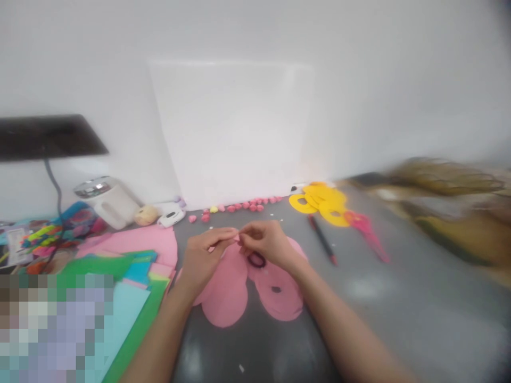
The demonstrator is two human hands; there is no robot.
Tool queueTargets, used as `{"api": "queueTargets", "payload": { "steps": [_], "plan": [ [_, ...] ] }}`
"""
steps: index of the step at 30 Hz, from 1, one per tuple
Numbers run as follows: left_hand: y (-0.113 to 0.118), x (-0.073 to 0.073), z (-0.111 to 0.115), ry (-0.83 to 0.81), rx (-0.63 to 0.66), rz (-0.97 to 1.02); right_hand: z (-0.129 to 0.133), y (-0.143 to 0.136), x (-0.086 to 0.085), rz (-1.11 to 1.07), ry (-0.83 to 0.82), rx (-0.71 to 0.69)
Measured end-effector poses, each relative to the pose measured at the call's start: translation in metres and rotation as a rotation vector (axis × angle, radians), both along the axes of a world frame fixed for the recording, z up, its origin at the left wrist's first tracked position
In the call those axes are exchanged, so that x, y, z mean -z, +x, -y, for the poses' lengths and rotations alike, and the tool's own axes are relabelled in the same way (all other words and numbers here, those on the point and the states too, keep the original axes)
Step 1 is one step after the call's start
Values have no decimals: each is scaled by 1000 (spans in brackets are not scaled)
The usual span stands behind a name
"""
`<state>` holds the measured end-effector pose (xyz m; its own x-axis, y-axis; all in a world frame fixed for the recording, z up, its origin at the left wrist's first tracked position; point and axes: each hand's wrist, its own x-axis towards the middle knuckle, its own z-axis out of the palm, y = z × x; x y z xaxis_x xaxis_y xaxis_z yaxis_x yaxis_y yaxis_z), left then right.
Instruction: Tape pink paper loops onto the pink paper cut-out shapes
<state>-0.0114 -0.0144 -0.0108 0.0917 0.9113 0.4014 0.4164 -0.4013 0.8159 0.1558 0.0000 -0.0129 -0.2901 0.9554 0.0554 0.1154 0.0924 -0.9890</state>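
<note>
Pink paper circles (pixel 224 300) lie overlapping on the grey table. My left hand (pixel 205 258) is closed at their upper part, thumb and fingers pinching a small pink piece. My right hand (pixel 267 242) meets it there, its fingers closed around the same spot; the pinched piece is mostly hidden and blurred. Just under my right hand is a dark ring-shaped object (pixel 257 259). To the lower right, a pink paper disc (pixel 281 303) shows a small dark hole near its centre.
Yellow paper rings (pixel 325 199), a dark pen (pixel 322 239) and pink scissors (pixel 369 234) lie to the right. Small pink pieces (pixel 253 205) line the wall side. Coloured paper sheets (pixel 131 319), a white device (pixel 109 202) and a white clip-like item (pixel 171 215) are on the left.
</note>
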Motion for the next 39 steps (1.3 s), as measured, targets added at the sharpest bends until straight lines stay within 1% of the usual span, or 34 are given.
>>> {"api": "queueTargets", "payload": {
  "steps": [4,10,15,20,22,24,25,26,27,29,31,34,36,38,39],
  "plan": [
    [0,-2,1,-38,-6,8,-1,0,0,-34,-38,-11],
    [0,-4,1,-105,-9,54,-6,4,6,-119,-80,-69],
    [-1,-5,2,-168,-4,88,-7,6,3,-160,-113,-88],
    [-2,-9,4,-235,-7,141,-6,4,1,-168,-95,-77],
    [-2,-10,4,-251,-2,183,-6,3,1,-188,-67,-30],
    [-2,-11,2,-267,-11,275,-7,4,0,-243,-35,45],
    [-3,-11,1,-278,-24,348,-6,5,-1,-278,-22,48],
    [-3,-11,-1,-291,-35,434,-6,7,-3,-317,-5,16],
    [-4,-11,-2,-304,-40,527,-5,9,-5,-349,15,-50],
    [-5,-11,-5,-326,-19,697,-3,11,-8,-367,69,-219],
    [-6,-12,-7,-336,32,803,0,12,-10,-311,118,-242],
    [-7,-13,-7,-352,80,853,2,8,-9,-274,119,-182],
    [-7,-13,-7,-368,88,847,3,5,-7,-260,149,-82],
    [-6,-12,-6,-388,92,830,3,3,-6,-242,221,39],
    [-6,-12,-6,-401,93,818,3,2,-7,-237,262,73]
  ]
}}
